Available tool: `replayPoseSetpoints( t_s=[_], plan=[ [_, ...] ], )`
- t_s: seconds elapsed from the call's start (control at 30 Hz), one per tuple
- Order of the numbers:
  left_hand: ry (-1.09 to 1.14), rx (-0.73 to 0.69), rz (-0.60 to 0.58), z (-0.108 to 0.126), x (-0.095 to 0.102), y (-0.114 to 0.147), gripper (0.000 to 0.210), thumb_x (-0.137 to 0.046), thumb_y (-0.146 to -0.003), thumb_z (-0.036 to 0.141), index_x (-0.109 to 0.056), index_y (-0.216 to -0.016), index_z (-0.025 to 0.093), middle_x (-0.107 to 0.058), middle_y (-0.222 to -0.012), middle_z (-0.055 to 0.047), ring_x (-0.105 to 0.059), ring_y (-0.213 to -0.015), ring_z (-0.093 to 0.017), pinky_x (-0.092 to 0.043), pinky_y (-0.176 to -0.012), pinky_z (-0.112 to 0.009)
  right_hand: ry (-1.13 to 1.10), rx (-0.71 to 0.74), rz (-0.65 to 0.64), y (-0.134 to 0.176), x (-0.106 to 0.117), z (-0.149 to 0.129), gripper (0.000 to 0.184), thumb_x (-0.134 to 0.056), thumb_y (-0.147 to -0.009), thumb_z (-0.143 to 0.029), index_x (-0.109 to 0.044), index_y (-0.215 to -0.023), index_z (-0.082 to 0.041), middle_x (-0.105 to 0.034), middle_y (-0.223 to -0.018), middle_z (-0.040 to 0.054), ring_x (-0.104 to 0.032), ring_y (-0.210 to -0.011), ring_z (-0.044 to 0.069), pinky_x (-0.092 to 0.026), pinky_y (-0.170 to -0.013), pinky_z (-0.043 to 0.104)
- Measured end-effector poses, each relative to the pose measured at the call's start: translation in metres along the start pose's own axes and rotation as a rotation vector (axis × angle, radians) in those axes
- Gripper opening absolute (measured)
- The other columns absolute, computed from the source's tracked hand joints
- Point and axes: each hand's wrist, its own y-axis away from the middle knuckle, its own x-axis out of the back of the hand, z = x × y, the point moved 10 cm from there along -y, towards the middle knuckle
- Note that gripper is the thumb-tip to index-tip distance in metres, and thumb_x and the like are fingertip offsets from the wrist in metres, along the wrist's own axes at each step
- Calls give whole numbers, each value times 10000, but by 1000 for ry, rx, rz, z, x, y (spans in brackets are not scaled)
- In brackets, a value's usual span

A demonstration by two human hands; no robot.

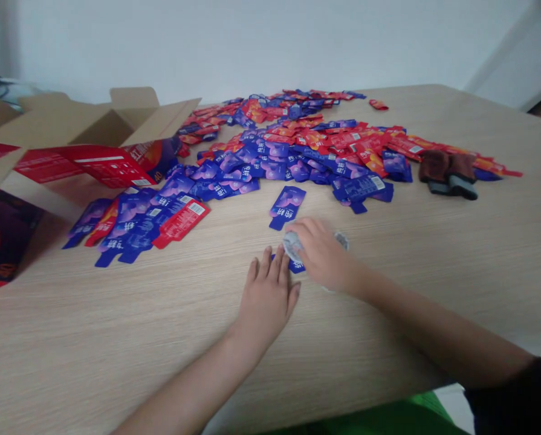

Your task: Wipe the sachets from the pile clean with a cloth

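Through my feed I see the left hand (pixel 266 296) spread open, fingertips over a flat blue-purple cardboard carton (pixel 298 267), the right hand (pixel 323 257) curled around a crumpled grey-white wad (pixel 292 244).

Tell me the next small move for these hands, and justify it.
Probably slide the pale wad in the right hand across the flat blue packet, with the left hand steadying it: the wad sits partly over the packet, and the left hand's fingertips lie at the packet's left side. The wad's material is unclear.
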Motion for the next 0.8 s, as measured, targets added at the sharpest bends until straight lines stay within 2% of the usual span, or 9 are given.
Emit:
replayPoseSetpoints(
  t_s=[0.07, 0.17, 0.33, 0.43, 0.5, 0.57, 0.7, 0.8],
  plan=[
    [-1, 4, -17, 0, -1, -1, 559, -356, -974, 414, -452, -1412, 81, -407, -1499, -144, -291, -1421, -339, -309, -1128, -523, 58, 36, -61, 0, -18, -11, 338, -421, -890, -144, -540, -1205, -109, -571, -1162, 166, -474, -1055, 285, -387, -908, 436],
    [3, 13, -8, 0, 1, -1, 574, -360, -972, 419, -408, -1443, 93, -343, -1534, -124, -295, -1421, -333, -324, -1123, -515, 139, -6, -92, 16, -28, 3, 343, -456, -882, -164, -552, -1208, -116, -569, -1186, 162, -479, -1046, 293, -378, -900, 439],
    [9, 12, -5, 1, 1, 0, 599, -338, -977, 422, -338, -1480, 97, -295, -1555, -96, -291, -1423, -326, -326, -1122, -516, 197, -157, -64, 45, -4, 64, 357, -445, -869, -155, -538, -1207, -84, -553, -1183, 183, -476, -1051, 316, -387, -904, 458],
    [10, 14, 0, 1, 1, 0, 604, -342, -975, 422, -343, -1476, 84, -299, -1551, -99, -291, -1422, -330, -333, -1117, -524, 128, -193, -44, 42, 11, 78, 295, -414, -884, -154, -553, -1142, -118, -569, -1107, 159, -489, -1018, 301, -394, -910, 461],
    [7, 22, 3, 0, 1, 0, 603, -345, -972, 418, -352, -1471, 78, -299, -1549, -101, -295, -1420, -333, -336, -1115, -526, 66, -174, 9, 30, 19, 67, 291, -406, -884, -141, -543, -1140, -125, -564, -1101, 156, -482, -1039, 296, -389, -926, 459],
    [3, 25, 3, 0, 2, -1, 603, -346, -969, 413, -361, -1466, 72, -297, -1547, -105, -296, -1418, -337, -338, -1114, -527, 26, -123, 46, 17, 18, 45, 315, -421, -879, -136, -525, -1175, -111, -555, -1130, 162, -473, -1060, 292, -386, -930, 448],
    [-7, 15, -5, 1, 2, -1, 584, -360, -960, 403, -425, -1430, 62, -334, -1527, -128, -297, -1416, -347, -340, -1111, -532, 119, 23, -73, 5, -15, -4, 308, -421, -909, -166, -551, -1184, -117, -575, -1128, 149, -482, -1007, 290, -384, -854, 428],
    [-10, 10, 8, 2, 2, -1, 585, -365, -958, 403, -416, -1436, 69, -324, -1533, -125, -304, -1414, -344, -342, -1109, -531, 250, 30, -125, 10, -28, -5, 311, -411, -932, -203, -567, -1189, -125, -583, -1133, 145, -482, -989, 296, -361, -832, 433]
  ],
)
